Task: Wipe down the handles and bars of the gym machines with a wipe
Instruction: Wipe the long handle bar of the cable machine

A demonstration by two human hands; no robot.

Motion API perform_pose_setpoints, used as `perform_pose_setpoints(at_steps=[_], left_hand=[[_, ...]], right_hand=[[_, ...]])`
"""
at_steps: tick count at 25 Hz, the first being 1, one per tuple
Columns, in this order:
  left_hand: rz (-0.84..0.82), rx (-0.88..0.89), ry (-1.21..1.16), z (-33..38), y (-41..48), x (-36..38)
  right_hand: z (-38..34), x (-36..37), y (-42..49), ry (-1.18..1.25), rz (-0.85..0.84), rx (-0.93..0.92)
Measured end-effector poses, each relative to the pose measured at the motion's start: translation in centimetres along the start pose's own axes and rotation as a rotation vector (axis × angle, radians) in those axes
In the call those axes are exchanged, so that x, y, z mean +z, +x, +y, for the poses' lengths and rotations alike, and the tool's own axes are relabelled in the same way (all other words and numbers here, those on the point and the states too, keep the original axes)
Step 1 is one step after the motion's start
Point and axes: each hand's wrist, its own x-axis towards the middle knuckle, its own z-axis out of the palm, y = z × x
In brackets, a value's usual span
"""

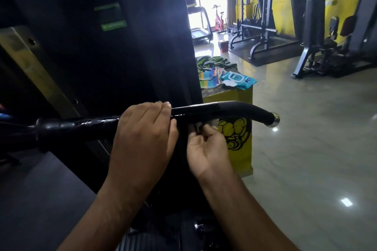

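Left hand (142, 128): fingers curled over the black bar (214, 111), frame centre.
Right hand (206, 149): just under the bar, pinching a crumpled white wipe (213, 122).
Wipes pack (237, 77): flap open, on the yellow bench (242, 97), beside towels (212, 67).

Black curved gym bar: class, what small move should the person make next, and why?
Probably press the crumpled white wipe, pinched in the right hand, up against the black curved bar and slide it toward the chrome end cap: the wipe sits under the bar, which the left hand holds from above.
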Motion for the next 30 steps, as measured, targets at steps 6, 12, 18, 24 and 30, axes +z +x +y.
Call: perform_pose_setpoints(at_steps=[6, 12, 18, 24, 30], left_hand=[[0.033, -0.013, -0.052, 0.4, -0.1, 0.1], [0.066, -0.031, -0.056, 1.2, 0.0, -0.1], [0.023, -0.110, -0.067, 2.1, 0.5, -0.7], [-0.054, -0.132, -0.034, 2.3, 0.9, 0.0], [-0.098, -0.157, -0.007, 2.3, 0.7, 0.7]], right_hand=[[-1.0, -2.6, 0.3, -0.944, 0.036, -0.928], [-2.6, -3.6, 1.5, -1.613, -0.189, -1.612], [-6.8, -0.5, 1.4, -1.831, -0.188, -1.504], [-10.0, 4.4, 1.5, -2.481, -0.494, -1.082], [-9.5, 7.8, 4.0, -2.634, -0.828, -0.605]])
